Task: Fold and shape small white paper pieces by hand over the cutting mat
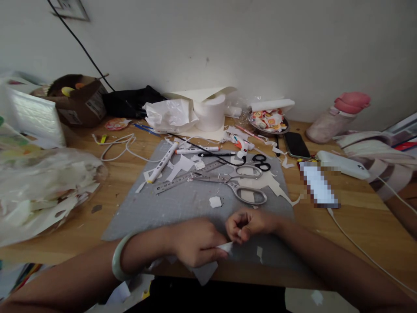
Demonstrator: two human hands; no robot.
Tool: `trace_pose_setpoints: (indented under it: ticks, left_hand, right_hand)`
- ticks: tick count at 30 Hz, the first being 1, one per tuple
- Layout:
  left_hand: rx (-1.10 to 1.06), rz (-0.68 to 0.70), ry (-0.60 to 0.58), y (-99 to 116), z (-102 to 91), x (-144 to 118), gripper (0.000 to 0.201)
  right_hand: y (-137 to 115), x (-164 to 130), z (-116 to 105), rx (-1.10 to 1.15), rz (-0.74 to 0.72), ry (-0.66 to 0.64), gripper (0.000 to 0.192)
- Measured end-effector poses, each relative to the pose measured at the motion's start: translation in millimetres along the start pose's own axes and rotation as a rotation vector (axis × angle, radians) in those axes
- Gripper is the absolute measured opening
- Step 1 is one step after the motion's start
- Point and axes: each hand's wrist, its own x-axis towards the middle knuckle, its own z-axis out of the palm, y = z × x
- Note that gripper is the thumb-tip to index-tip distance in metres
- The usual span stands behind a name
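My left hand is closed near the front edge of the grey cutting mat, pinching a small piece of white paper that sticks out to the right. Close beside its tip, my right hand has thumb and fingers pressed together; a tiny whitish bit shows at the fingertips, too small to name. Just beyond the hands lies a little white paper scrap. Large metal scissors rest farther back, across a steel ruler.
Markers, black-handled scissors and paper offcuts lie on the mat. A paper roll and a bowl of scraps stand behind. Phones, a power bank and a pink-lidded bottle are right; a plastic bag is left.
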Motion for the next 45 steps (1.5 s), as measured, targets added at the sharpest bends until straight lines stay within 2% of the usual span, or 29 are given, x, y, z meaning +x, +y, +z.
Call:
trace_pose_setpoints:
  ticks: [4, 6, 9, 11, 14, 17, 19, 21, 23, 26, 32, 34, 37, 41, 43, 45]
  left_hand:
    - [0.012, 0.014, 0.041, -1, -1.0, 0, 0.041]
    - [0.051, 0.020, 0.048, -1, -0.7, 0, 0.039]
    - [0.153, 0.012, 0.036, 1, 0.6, 0, 0.031]
    - [0.230, 0.032, 0.024, 2, 1.9, 0, 0.025]
    - [0.290, 0.099, 0.014, 3, 4.4, -1, 0.020]
    - [0.269, 0.155, 0.019, 0, 7.0, -3, 0.021]
    - [0.241, 0.167, 0.027, -2, 7.8, -4, 0.022]
    - [0.223, 0.139, 0.026, -3, 7.3, -3, 0.022]
    - [0.213, 0.077, 0.023, -2, 5.9, -2, 0.023]
    - [0.163, 0.012, 0.043, -1, 3.7, 0, 0.028]
    - [-0.108, -0.040, 0.076, -5, 1.8, -1, 0.037]
    - [-0.155, -0.049, 0.079, -5, 0.7, 0, 0.040]
    - [-0.153, 0.025, 0.080, -2, -1.5, 0, 0.043]
    - [-0.176, 0.118, 0.053, -1, -2.2, -1, 0.043]
    - [-0.207, 0.110, 0.031, -3, -1.6, -3, 0.042]
    - [-0.238, 0.060, 0.035, -6, -1.3, -4, 0.042]
  right_hand:
    - [-3, -1, 5, -0.051, 0.090, 0.179, 0.041]
    - [-3, 0, 8, -0.152, 0.079, 0.209, 0.038]
    - [-3, 3, 10, -0.351, -0.017, 0.151, 0.033]
    - [-1, 5, 10, -0.391, -0.065, 0.108, 0.033]
    - [1, 8, 9, -0.314, -0.085, 0.036, 0.034]
    - [1, 8, 7, -0.204, -0.088, -0.055, 0.036]
    - [1, 7, 6, -0.135, -0.070, -0.069, 0.039]
    - [0, 4, 7, -0.081, -0.038, -0.011, 0.041]
    - [-1, 2, 9, -0.064, -0.007, 0.099, 0.042]
    - [-1, 2, 12, -0.154, 0.009, 0.221, 0.041]
    - [2, 4, 11, -0.426, -0.151, 0.349, 0.038]
    - [3, 6, 10, -0.455, -0.190, 0.343, 0.038]
    - [4, 8, 10, -0.357, -0.179, 0.223, 0.039]
    - [5, 8, 11, -0.079, -0.138, 0.108, 0.041]
    - [6, 6, 10, 0.023, -0.146, 0.100, 0.040]
    - [6, 4, 10, 0.053, -0.156, 0.172, 0.039]
